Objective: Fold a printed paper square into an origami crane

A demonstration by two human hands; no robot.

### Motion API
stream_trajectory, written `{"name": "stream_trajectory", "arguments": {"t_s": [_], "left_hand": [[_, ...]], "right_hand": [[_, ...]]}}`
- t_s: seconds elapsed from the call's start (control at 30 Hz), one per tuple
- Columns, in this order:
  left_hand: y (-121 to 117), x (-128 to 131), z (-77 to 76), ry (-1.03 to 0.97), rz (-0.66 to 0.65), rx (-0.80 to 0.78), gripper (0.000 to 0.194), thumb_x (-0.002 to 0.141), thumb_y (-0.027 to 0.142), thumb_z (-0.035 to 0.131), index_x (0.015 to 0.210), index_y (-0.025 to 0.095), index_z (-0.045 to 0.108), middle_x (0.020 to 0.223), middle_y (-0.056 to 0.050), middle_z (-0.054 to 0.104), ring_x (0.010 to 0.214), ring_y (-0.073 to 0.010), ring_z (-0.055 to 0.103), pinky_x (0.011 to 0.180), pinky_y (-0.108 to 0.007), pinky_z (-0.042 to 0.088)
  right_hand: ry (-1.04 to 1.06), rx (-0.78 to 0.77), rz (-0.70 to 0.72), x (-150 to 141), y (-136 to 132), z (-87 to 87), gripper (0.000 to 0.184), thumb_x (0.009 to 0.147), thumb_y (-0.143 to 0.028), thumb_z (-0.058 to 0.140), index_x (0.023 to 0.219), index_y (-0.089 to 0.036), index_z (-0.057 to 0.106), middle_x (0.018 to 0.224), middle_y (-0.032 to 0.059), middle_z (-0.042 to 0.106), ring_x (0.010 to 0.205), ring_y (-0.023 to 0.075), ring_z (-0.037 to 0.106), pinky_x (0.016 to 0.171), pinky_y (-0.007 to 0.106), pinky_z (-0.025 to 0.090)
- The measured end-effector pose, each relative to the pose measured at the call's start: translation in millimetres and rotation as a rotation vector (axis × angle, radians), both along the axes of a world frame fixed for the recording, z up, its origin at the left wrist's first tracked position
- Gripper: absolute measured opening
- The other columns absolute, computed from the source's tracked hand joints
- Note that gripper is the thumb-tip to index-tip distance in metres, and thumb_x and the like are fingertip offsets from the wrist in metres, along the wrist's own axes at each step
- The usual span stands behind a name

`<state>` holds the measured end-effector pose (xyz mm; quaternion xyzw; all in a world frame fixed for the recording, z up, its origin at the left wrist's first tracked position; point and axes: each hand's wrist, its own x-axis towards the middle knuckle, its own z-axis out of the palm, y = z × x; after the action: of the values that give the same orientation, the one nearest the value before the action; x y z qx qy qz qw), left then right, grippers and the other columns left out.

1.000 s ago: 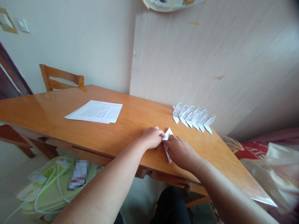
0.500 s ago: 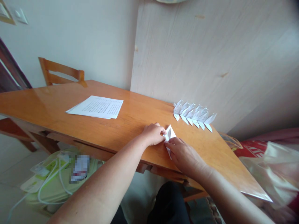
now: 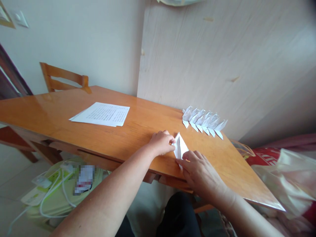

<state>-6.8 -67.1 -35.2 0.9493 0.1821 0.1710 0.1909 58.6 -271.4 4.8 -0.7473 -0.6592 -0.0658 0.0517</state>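
A white folded paper (image 3: 179, 147), narrow and pointed at its far end, lies on the wooden table near the front edge. My left hand (image 3: 161, 143) pinches its left side with thumb and fingertips. On its lower right part rests my right hand (image 3: 197, 166), thumb and fingers closed over the near end and partly hiding it. Farther back to the right, several folded paper pieces (image 3: 203, 121) with upright points stand in a tight row.
A stack of printed sheets (image 3: 103, 114) lies on the left half of the table (image 3: 138, 131). Behind it stands a wooden chair (image 3: 64, 77). A pale bag (image 3: 286, 177) sits beyond the right edge. Cables and a power strip (image 3: 37, 194) lie on a green stool at lower left.
My right hand has slid down along the folded paper toward its near end, so more of the paper shows. My left hand stays at its left side.
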Motion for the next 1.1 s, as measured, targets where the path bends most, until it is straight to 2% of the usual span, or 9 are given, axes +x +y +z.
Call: {"name": "stream_trajectory", "arguments": {"t_s": [0.1, 0.23, 0.4, 0.5, 0.6, 0.77, 0.9, 1.0, 1.1], "left_hand": [[-4, -1, 1.6, -0.003, -0.010, 0.036, 0.021, 0.082, 0.037, 0.063, 0.099, 0.030, 0.074, 0.108, -0.004, 0.066, 0.102, -0.0255, 0.061, 0.089, -0.037, 0.047], [-9, -3, 4.8, -0.011, -0.025, 0.084, 0.021, 0.084, 0.034, 0.062, 0.102, 0.029, 0.072, 0.114, -0.004, 0.066, 0.108, -0.0270, 0.057, 0.095, -0.040, 0.043], [-13, -6, 5.4, -0.052, -0.110, 0.158, 0.035, 0.087, 0.023, 0.056, 0.120, 0.032, 0.066, 0.127, -0.001, 0.064, 0.112, -0.0251, 0.055, 0.097, -0.039, 0.040], [-14, -7, 5.0, -0.038, -0.191, 0.169, 0.044, 0.088, 0.018, 0.051, 0.127, 0.036, 0.063, 0.139, 0.004, 0.060, 0.117, -0.0241, 0.052, 0.101, -0.039, 0.038], [-14, -7, 4.4, -0.008, -0.236, 0.166, 0.049, 0.090, 0.017, 0.048, 0.131, 0.040, 0.060, 0.143, 0.010, 0.058, 0.119, -0.0234, 0.050, 0.101, -0.038, 0.036], [-13, -5, 1.7, 0.039, -0.225, 0.153, 0.041, 0.093, 0.021, 0.048, 0.126, 0.040, 0.064, 0.139, 0.008, 0.062, 0.123, -0.0240, 0.048, 0.100, -0.040, 0.034], [-12, -3, 1.4, 0.059, -0.224, 0.141, 0.036, 0.096, 0.028, 0.046, 0.123, 0.040, 0.066, 0.136, 0.008, 0.064, 0.123, -0.0248, 0.049, 0.099, -0.043, 0.032], [-12, -3, 2.1, 0.075, -0.216, 0.128, 0.038, 0.094, 0.026, 0.047, 0.124, 0.041, 0.066, 0.137, 0.008, 0.064, 0.124, -0.0245, 0.049, 0.099, -0.043, 0.032], [-11, -3, 1.9, 0.086, -0.209, 0.121, 0.039, 0.093, 0.024, 0.047, 0.122, 0.041, 0.067, 0.139, 0.009, 0.062, 0.127, -0.0239, 0.048, 0.100, -0.043, 0.031]], "right_hand": [[0.137, 0.088, 0.057, 7, -6, 2.1, 0.028, 0.092, -0.014, 0.050, 0.104, -0.024, 0.072, 0.100, 0.0089, 0.064, 0.093, 0.0235, 0.057, 0.083, 0.038, 0.048], [0.186, 0.256, 0.002, 25, -6, -6.6, 0.038, 0.096, -0.017, 0.043, 0.128, -0.019, 0.064, 0.117, 0.0133, 0.066, 0.107, 0.0260, 0.060, 0.094, 0.044, 0.050], [0.145, 0.165, 0.029, 33, -2, -22.1, 0.041, 0.098, -0.023, 0.043, 0.134, -0.014, 0.059, 0.138, 0.0159, 0.060, 0.130, 0.0280, 0.053, 0.109, 0.048, 0.043], [0.155, 0.096, 0.038, 30, 0, -27.1, 0.041, 0.098, -0.025, 0.046, 0.135, -0.015, 0.059, 0.140, 0.0155, 0.059, 0.131, 0.0279, 0.054, 0.110, 0.047, 0.043], [0.160, 0.093, 0.036, 29, 0, -27.7, 0.039, 0.098, -0.026, 0.047, 0.134, -0.016, 0.059, 0.139, 0.0143, 0.060, 0.128, 0.0269, 0.056, 0.109, 0.046, 0.044], [0.170, 0.093, 0.044, 28, 1, -23.5, 0.037, 0.098, -0.026, 0.048, 0.132, -0.018, 0.060, 0.136, 0.0129, 0.062, 0.125, 0.0265, 0.058, 0.109, 0.047, 0.044], [0.153, 0.074, 0.062, 28, -1, -23.4, 0.042, 0.099, -0.025, 0.046, 0.140, -0.021, 0.054, 0.143, 0.0114, 0.058, 0.132, 0.0258, 0.054, 0.113, 0.050, 0.040], [0.112, 0.061, 0.076, 26, -3, -25.5, 0.047, 0.099, -0.023, 0.046, 0.145, -0.022, 0.050, 0.146, 0.0120, 0.055, 0.134, 0.0267, 0.052, 0.113, 0.053, 0.040], [0.073, 0.077, 0.081, 20, -5, -25.4, 0.045, 0.098, -0.020, 0.045, 0.143, -0.019, 0.052, 0.144, 0.0132, 0.057, 0.133, 0.0265, 0.054, 0.113, 0.052, 0.041]]}}
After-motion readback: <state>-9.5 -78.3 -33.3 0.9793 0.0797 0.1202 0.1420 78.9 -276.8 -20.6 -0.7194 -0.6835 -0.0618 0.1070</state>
